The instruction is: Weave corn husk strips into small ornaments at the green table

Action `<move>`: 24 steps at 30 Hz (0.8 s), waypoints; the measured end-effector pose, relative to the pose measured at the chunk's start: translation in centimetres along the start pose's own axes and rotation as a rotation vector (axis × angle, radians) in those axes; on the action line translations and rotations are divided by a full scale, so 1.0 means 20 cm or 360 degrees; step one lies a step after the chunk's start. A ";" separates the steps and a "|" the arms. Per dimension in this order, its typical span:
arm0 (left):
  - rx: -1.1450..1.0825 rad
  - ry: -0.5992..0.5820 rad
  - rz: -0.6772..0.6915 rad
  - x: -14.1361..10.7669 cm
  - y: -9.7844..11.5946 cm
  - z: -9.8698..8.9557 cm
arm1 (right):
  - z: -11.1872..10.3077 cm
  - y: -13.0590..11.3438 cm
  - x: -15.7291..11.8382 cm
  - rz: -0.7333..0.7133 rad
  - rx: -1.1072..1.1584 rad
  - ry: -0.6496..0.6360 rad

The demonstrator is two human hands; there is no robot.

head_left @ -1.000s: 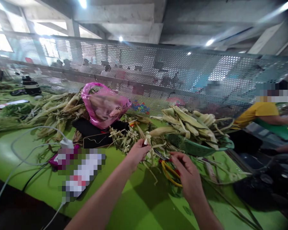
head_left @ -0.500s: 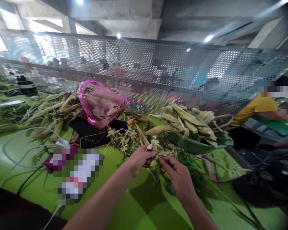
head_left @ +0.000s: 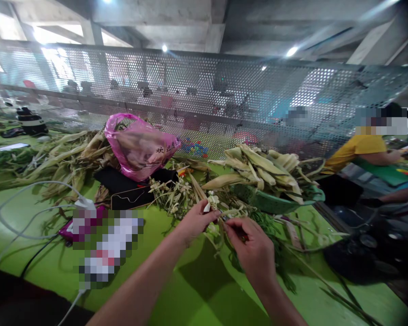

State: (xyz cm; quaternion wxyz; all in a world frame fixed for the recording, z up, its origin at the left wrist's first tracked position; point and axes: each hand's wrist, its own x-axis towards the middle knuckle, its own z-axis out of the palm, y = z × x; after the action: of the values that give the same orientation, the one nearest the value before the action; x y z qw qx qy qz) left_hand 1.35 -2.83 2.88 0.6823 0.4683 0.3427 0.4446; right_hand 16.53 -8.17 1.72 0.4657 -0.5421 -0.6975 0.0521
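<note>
My left hand (head_left: 197, 221) is closed around a small bundle of pale husk pieces (head_left: 213, 199) above the green table. Close on its right, my right hand (head_left: 247, 235) is pinched on a small tool with a metal tip (head_left: 223, 217), whose tip touches the bundle; the tool's handle is mostly hidden by the fingers. Strips of husk hang below the two hands. Behind them lies a heap of pale husk flowers (head_left: 177, 197). Dark green strands (head_left: 282, 253) lie beside and under my right hand.
A green basket (head_left: 275, 203) of dry husks stands behind right. A pink bag (head_left: 139, 151), a phone (head_left: 131, 198), husk piles (head_left: 71, 158) and a purple power strip (head_left: 68, 231) with cables lie left. A person in yellow (head_left: 358, 149) sits at right.
The view has shifted slightly right. My right hand has turned a little, and the metal tip between the hands shows more clearly. The left hand keeps its hold on the bundle.
</note>
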 end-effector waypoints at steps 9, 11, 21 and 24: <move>0.0050 0.0046 0.0075 0.01 -0.02 0.00 | 0.02 -0.01 0.00 -0.0241 -0.0296 0.0018; 0.0058 0.0047 0.0079 0.01 -0.03 -0.01 | 0.02 -0.01 0.00 -0.0269 -0.0328 0.0018; 0.0079 0.0109 0.0075 0.03 -0.04 -0.02 | 0.03 -0.03 -0.02 -0.0395 -0.0509 -0.0062; 0.0052 0.0091 0.0015 0.02 -0.04 -0.01 | 0.03 -0.02 -0.02 -0.0386 -0.0539 -0.0139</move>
State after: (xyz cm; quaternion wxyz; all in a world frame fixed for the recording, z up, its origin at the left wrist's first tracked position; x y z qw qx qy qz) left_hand 1.48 -2.47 2.03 0.6624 0.4682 0.3669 0.4553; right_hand 15.85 -8.36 1.48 0.3401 -0.5220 -0.7759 -0.0990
